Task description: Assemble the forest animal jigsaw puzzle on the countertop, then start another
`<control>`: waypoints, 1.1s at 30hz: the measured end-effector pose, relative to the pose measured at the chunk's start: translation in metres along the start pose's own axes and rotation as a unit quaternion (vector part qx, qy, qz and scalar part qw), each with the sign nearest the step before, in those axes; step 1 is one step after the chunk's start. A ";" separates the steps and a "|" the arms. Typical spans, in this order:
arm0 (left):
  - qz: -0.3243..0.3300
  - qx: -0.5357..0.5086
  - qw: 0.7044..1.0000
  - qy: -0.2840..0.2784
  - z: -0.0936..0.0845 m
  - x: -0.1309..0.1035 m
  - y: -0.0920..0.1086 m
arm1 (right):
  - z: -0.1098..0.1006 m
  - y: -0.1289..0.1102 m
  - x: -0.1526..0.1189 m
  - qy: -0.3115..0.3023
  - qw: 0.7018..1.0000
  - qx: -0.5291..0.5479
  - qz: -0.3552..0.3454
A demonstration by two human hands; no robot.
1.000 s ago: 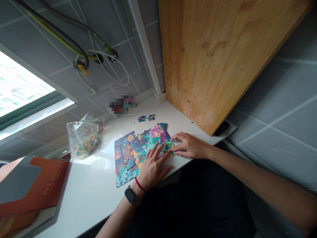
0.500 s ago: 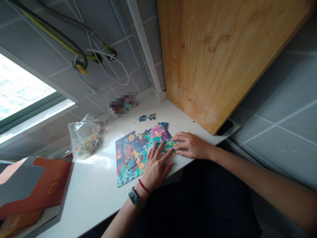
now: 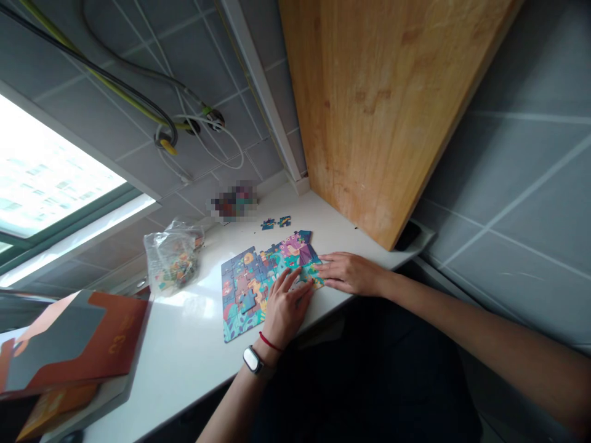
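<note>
A colourful, partly joined jigsaw puzzle lies flat on the white table, with gaps along its far edge. My left hand rests over its near side, fingers stretched out and their tips on the pieces. At the puzzle's right edge, my right hand lies flat with extended fingers touching the border pieces. Neither hand grips anything that I can see. Two loose puzzle pieces sit beyond the puzzle's far edge. One blue piece seems to lie on top of the joined ones.
A clear plastic bag of puzzle pieces stands left of the puzzle. Behind it is a small pixelated item by the wall. An orange and grey box occupies the left end. A large wooden board leans at the back right. Cables hang on the tiled wall.
My left fingers have drawn in slightly and are less spread. The right hand's fingers lie flatter and straighter at the puzzle's edge. The whole view has shifted a little with my head.
</note>
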State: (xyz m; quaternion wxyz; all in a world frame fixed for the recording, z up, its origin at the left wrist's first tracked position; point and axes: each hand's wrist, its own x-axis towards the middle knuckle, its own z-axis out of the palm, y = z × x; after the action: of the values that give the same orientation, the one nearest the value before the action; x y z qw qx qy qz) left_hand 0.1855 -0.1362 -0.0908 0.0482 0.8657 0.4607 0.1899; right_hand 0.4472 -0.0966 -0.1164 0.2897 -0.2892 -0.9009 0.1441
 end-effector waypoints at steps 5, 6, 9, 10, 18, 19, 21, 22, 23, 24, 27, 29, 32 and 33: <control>0.010 0.020 1.000 -0.011 -0.005 0.006 0.003 | 0.001 -0.002 0.002 0.002 1.000 -0.008 0.004; 0.016 0.030 0.999 -0.017 -0.007 0.007 0.005 | 0.000 -0.003 0.002 0.002 1.000 -0.011 0.006; 0.052 0.080 0.994 -0.061 -0.019 0.014 0.015 | -0.002 -0.005 0.002 0.006 1.000 -0.016 0.012; 0.072 0.100 0.989 -0.082 -0.024 0.016 0.018 | -0.002 -0.005 0.001 0.008 1.000 -0.016 0.015; 0.214 0.201 0.939 -0.181 -0.050 0.049 0.006 | -0.002 -0.005 0.000 0.017 0.999 -0.015 0.032; 0.220 0.206 0.937 -0.179 -0.052 0.051 0.003 | -0.003 -0.005 -0.001 0.016 0.999 -0.015 0.032; 0.226 0.202 0.939 -0.164 -0.054 0.053 -0.003 | -0.004 -0.005 -0.001 0.013 0.999 -0.014 0.034; 0.226 0.195 0.942 -0.153 -0.055 0.052 -0.005 | -0.005 -0.005 -0.001 0.011 0.999 -0.011 0.035; 0.225 0.188 0.945 -0.144 -0.055 0.050 -0.006 | -0.005 -0.005 -0.001 0.009 0.999 -0.006 0.036; 0.225 0.181 0.948 -0.138 -0.056 0.048 -0.007 | -0.005 -0.005 0.000 0.008 0.999 -0.001 0.036; 0.223 0.169 0.951 -0.136 -0.057 0.036 -0.009 | -0.008 -0.007 0.003 0.029 0.999 0.020 0.032; 0.213 0.155 0.955 -0.136 -0.057 0.025 -0.013 | -0.019 -0.014 0.004 0.071 0.996 0.041 0.038; 0.176 0.114 0.971 -0.114 -0.055 0.000 -0.026 | -0.058 -0.033 -0.002 0.108 0.988 0.071 0.078; 0.158 0.096 0.978 -0.101 -0.054 -0.009 -0.032 | -0.075 -0.040 -0.005 0.105 0.988 0.066 0.096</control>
State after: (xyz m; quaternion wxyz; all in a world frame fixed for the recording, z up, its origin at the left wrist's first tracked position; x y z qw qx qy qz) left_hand 0.1358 -0.1302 -0.0521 -0.0193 0.9427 0.3272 0.0619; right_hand 0.4784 -0.1246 -0.0421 0.3865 -0.3677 -0.8220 0.1994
